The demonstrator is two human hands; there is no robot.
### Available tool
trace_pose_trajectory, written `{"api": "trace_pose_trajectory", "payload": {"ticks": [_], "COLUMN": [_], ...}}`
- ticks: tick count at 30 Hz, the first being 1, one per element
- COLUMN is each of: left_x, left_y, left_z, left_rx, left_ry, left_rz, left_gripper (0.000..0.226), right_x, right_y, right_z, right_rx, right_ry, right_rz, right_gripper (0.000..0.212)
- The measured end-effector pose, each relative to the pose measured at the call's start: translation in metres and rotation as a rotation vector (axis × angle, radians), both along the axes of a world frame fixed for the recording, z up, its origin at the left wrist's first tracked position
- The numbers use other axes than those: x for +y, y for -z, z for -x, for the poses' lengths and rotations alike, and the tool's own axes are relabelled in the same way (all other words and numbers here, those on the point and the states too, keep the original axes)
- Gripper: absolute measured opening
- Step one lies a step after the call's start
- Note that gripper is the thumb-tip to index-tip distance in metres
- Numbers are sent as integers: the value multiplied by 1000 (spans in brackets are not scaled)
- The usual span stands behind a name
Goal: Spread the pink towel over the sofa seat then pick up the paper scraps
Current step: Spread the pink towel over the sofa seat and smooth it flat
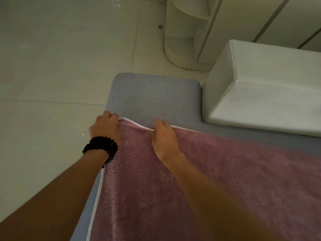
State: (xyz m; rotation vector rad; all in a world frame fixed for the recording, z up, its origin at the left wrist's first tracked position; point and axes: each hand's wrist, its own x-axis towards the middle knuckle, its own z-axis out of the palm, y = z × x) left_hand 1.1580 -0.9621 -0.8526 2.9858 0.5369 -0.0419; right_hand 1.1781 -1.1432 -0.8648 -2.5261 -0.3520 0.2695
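Pink towel (pixel 217 180) lies over the near blue sofa seat (pixel 152 98), far end bare. Left hand (pixel 106 127) pinches its corner, right hand (pixel 165 136) its white hem; uneven pulling could skew it. Floor scrap (pixel 83 134) waits.

Two bare forearms are showing from the near edge, with no sleeves in view on either. The left hand (pixel 106 126) is wearing a bracelet (pixel 101 148) of small, round, matt black beads, wound several times around the wrist so the strands are stacking into a thick band. The right hand (pixel 165 138) and its wrist are wearing nothing.
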Motion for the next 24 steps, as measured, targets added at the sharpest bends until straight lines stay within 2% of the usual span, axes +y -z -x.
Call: {"api": "trace_pose_trajectory", "payload": {"ticks": [2, 4, 7, 10, 13, 15, 18, 21, 24], "left_x": [0, -3, -13, -44, -84, -106, -115, -111, -110], "left_y": [8, 15, 15, 8, 9, 18, 36, 60, 67], "left_z": [0, -1, -2, -4, 12, 27, 37, 34, 29], "left_rx": [30, 51, 5, -98, -80, 24, 197, 191, 199], "left_ry": [-12, -49, -85, 169, 455, 510, 406, 362, 341], "left_rz": [-21, -32, -60, 44, 164, 140, 46, -4, -37], "left_gripper": [12, 12, 26, 23, 20, 40, 63, 70, 73], "right_x": [-1, -5, -16, -31, -59, -84, -123, -147, -150], "right_y": [8, 16, 17, 14, 10, 10, 16, 33, 41], "right_z": [2, 4, 8, 17, 32, 40, 53, 54, 40], "right_rx": [-16, -11, 8, 6, -91, -131, -33, 80, 78], "right_ry": [-53, -146, -252, -322, -216, -89, 29, 14, -2], "right_rz": [-34, -35, -28, 3, 66, 163, 335, 380, 360], "right_gripper": [22, 43, 55, 53, 47, 42, 51, 61, 65]}}
